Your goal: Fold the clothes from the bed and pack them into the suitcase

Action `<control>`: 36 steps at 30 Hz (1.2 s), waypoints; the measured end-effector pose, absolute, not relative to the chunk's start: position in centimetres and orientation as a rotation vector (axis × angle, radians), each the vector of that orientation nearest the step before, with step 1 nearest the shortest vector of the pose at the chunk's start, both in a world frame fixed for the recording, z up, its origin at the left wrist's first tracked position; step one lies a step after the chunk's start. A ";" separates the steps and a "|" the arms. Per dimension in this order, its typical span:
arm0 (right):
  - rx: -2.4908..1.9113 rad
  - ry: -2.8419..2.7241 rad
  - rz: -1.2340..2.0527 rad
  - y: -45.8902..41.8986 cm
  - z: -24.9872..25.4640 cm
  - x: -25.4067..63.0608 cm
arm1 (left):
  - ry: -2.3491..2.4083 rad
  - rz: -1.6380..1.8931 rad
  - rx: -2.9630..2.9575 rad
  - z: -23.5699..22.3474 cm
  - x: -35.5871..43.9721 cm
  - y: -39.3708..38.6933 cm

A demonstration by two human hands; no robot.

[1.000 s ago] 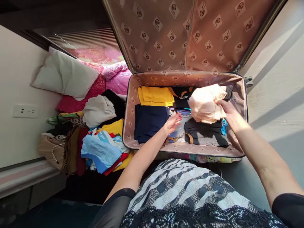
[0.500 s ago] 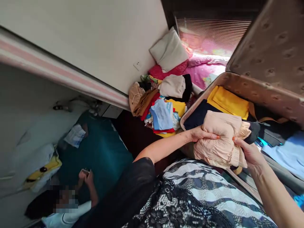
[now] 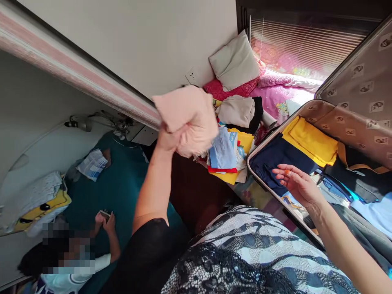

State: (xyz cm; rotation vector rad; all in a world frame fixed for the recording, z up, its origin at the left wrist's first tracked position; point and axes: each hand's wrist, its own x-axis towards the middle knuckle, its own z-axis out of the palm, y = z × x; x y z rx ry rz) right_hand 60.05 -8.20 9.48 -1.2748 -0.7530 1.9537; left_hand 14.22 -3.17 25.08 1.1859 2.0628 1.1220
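Note:
My left hand (image 3: pixel 171 139) grips a folded pale pink garment (image 3: pixel 192 118), raised in front of the wall and the clothes piles; motion blurs it a little. Its exact kind does not show. Over the open suitcase (image 3: pixel 255 173) hovers my right hand (image 3: pixel 298 185), fingers apart, holding nothing. Inside the case lie folded yellow cloth (image 3: pixel 312 141), dark navy cloth (image 3: pixel 272 157) and a light blue piece (image 3: pixel 375 208). Just right of the pink garment is a stack topped by light blue clothing (image 3: pixel 223 149), with a folded beige garment (image 3: pixel 237 110) behind it.
A grey cushion (image 3: pixel 234 61) leans at the wall beside pink bedding (image 3: pixel 272 92). The suitcase lid (image 3: pixel 364 77) stands upright at right. At lower left, another person (image 3: pixel 76 269) holds a phone (image 3: pixel 105 214) by a dark green bed (image 3: pixel 122 183). A pink-striped edge (image 3: pixel 76 73) crosses upper left.
The pink garment has moved left and up from over the suitcase in my left hand. My right hand has let go of it and opened. The view has shifted somewhat.

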 end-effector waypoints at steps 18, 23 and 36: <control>-1.835 -0.590 1.487 -14.2 4.9 73.6 | 2.158 -0.593 1.799 14.5 13.9 1.2; -2.179 -0.805 1.061 -16.1 1.3 80.0 | 1.842 0.053 2.062 16.4 21.6 2.1; -2.727 -1.145 0.703 -14.8 -6.0 89.9 | 1.166 0.116 0.764 1.4 58.7 0.2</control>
